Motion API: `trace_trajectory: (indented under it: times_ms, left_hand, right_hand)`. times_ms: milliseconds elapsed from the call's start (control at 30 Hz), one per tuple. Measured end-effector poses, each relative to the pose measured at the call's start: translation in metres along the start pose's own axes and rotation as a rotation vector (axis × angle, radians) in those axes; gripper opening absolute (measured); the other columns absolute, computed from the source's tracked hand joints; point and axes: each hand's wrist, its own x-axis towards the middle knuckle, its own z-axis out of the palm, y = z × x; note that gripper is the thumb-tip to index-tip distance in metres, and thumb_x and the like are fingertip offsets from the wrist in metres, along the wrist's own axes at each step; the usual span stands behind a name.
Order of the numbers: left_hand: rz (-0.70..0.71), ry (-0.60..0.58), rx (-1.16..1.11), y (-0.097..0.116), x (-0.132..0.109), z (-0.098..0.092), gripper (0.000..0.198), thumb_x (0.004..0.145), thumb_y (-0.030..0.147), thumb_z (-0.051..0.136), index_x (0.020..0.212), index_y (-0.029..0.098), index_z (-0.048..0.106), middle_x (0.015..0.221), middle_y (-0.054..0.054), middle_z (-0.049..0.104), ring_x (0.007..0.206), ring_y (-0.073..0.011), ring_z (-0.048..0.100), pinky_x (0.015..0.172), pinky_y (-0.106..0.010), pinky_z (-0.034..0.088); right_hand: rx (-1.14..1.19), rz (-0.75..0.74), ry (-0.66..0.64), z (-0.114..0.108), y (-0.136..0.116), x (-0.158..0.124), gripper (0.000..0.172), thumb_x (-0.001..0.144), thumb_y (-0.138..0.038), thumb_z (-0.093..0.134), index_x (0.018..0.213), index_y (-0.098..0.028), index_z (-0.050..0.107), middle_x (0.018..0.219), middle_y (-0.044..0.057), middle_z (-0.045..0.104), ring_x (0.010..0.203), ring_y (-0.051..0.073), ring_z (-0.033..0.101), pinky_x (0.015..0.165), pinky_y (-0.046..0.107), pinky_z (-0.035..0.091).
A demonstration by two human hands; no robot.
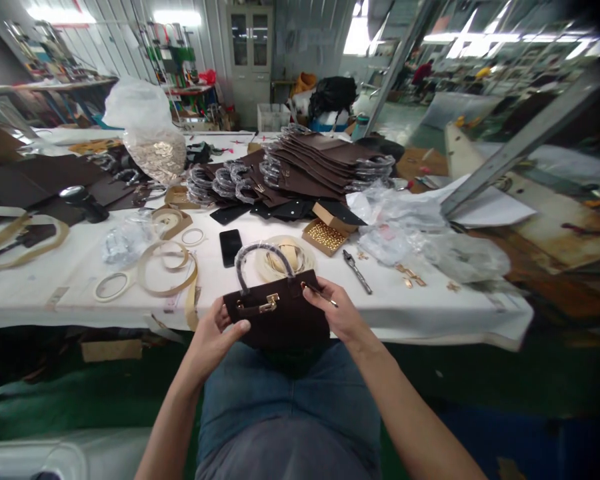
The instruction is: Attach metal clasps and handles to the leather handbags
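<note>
A dark brown handbag piece (pixel 285 323) with a plastic-wrapped handle (pixel 263 248) and gold hardware (pixel 267 305) is tilted up over my lap at the table's front edge. My left hand (pixel 219 337) grips its left side, thumb on the front face and fingers behind. My right hand (pixel 337 308) pinches the upper right corner. From the right fingers sticks out a thin, shiny metal piece (pixel 330 300), whose kind I cannot make out. Just beyond the handle lie a roll of cream tape (pixel 300 257) and a black phone (pixel 231 248).
Stacked brown pieces with wrapped handles (pixel 320 157) fill the table's back. A box of gold studs (pixel 325 237), a metal punch-like tool (pixel 357 272), gold fittings (pixel 410 275) and plastic bags (pixel 395 233) lie to the right. Tape rolls (pixel 167 267) lie left. A slanted metal post (pixel 520 147) stands at right.
</note>
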Motion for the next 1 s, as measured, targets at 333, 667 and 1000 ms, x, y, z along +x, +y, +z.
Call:
trace_trajectory:
  times_ms: [333,667,1000]
  left_hand:
    - [0.017,-0.037,-0.094,-0.004,0.005,0.004,0.063,0.089,0.051,0.095,0.138,0.015,0.077,0.129,-0.016,0.084,0.120,-0.0339,0.079,0.109,-0.046,0.061]
    - [0.050,0.142,-0.123,-0.008,-0.003,0.004,0.060,0.086,0.051,0.097,0.131,0.015,0.082,0.131,-0.015,0.084,0.126,-0.0341,0.077,0.115,-0.046,0.061]
    - [0.038,0.122,-0.180,-0.005,-0.014,-0.004,0.052,0.088,0.050,0.096,0.126,0.016,0.087,0.125,-0.014,0.086,0.117,-0.0368,0.082,0.107,-0.050,0.066]
  right_hand:
    - [0.021,0.016,0.119,0.010,0.005,-0.001,0.054,0.074,-0.055,0.106,0.110,-0.022,0.083,0.107,0.006,0.083,0.091,0.024,0.073,0.087,0.039,0.062]
    - [-0.070,-0.062,0.111,0.028,0.004,-0.001,0.043,0.077,-0.048,0.104,0.102,-0.024,0.079,0.100,0.003,0.079,0.091,0.024,0.068,0.089,0.037,0.058]
    - [-0.335,-0.235,0.203,0.040,0.009,-0.005,0.029,0.091,-0.047,0.092,0.096,-0.024,0.075,0.090,0.002,0.072,0.088,0.024,0.062,0.082,0.036,0.052]
